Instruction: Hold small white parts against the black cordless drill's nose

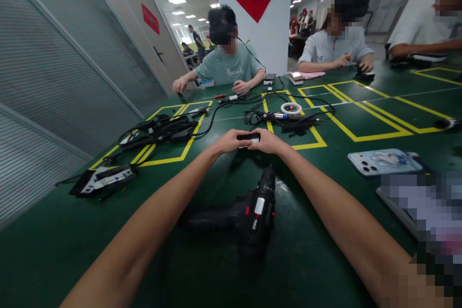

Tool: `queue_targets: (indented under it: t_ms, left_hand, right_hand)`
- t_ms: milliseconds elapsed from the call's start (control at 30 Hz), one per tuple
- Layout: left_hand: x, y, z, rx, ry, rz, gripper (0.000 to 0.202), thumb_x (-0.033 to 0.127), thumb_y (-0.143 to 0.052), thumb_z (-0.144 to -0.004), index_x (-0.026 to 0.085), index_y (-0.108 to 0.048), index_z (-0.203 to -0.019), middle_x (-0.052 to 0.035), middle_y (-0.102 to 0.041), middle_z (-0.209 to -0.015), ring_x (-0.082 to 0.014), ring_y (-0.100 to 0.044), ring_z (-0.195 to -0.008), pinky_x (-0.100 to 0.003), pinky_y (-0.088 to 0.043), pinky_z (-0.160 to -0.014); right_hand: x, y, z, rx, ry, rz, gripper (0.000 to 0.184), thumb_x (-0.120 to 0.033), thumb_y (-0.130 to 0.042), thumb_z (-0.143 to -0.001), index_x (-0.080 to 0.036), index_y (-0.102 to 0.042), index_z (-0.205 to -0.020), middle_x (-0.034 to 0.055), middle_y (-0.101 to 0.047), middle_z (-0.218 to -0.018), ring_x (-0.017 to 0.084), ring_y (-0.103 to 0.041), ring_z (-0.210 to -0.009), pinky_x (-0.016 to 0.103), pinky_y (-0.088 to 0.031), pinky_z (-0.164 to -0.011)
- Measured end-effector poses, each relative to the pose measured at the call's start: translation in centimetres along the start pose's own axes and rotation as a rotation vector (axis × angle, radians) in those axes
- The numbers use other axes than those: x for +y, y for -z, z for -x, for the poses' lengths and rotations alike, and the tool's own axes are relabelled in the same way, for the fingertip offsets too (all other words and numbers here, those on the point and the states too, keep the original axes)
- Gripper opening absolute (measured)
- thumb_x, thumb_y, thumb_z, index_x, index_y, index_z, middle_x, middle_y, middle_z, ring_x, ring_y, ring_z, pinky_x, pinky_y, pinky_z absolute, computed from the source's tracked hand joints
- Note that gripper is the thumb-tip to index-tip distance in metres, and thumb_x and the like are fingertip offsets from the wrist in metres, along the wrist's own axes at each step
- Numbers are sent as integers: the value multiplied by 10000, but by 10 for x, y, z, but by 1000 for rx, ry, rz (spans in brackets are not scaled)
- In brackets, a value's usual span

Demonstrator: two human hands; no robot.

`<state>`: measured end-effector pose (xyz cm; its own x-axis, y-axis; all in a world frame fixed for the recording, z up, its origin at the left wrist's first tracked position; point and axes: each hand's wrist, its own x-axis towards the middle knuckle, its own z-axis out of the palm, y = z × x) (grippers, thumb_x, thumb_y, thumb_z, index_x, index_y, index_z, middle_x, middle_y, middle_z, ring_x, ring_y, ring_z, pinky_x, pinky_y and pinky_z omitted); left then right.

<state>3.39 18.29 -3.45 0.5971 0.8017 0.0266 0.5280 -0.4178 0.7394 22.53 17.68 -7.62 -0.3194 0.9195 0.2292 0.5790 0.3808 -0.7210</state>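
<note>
Both my arms reach forward over the green table [216, 269]. My left hand [228, 142] and my right hand [270, 142] meet at the middle and together grip a small black and white device [248, 138], fingers closed around its two ends. Just in front of me, between my forearms, a black cordless drill [252, 214] lies on its side with its chuck pointing toward my hands.
Tangled black cables and adapters [159, 130] lie to the left, a flat black part [104, 179] nearer. A tape ring [290, 108] and a pen-like tool [285, 116] sit ahead, a phone [384, 161] to the right. Three people sit across the table.
</note>
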Motion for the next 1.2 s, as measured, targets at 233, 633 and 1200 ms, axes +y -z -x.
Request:
queue_targets:
  t_ms: [233, 633, 1200]
  left_hand:
    - [-8, -3, 0, 44, -18, 69, 589, 399, -656, -714, 132, -599, -1235, -82, -639, -1233, -277, -562, -1124, -391, -398, -1001]
    - [-5, 0, 2, 115, 20, 142, 729, 412, -709, -682, 118, -480, -1309, -172, -508, -1361, -284, -484, -1239, -420, -386, -1034]
    - [79, -44, 182, -18, 47, -631, 545, 499, -396, -909, 268, -389, -1403, -100, -435, -1432, -290, -430, -1287, -469, -329, -1087]
  right_hand:
    - [-2, 2, 0, -10, -27, -18, 609, -372, -784, -637, -170, -597, -1180, 110, -644, -1092, 255, -606, -964, 353, -461, -841]
    - [0, 4, -2, -35, -48, -206, 850, -415, -840, -546, -177, -517, -1295, 129, -565, -1248, 274, -546, -1119, 413, -392, -1007]
    - [45, 6, -2, 341, -132, -519, 316, -429, -590, -814, -136, -667, -905, 71, -691, -824, 164, -640, -752, 307, -522, -755]
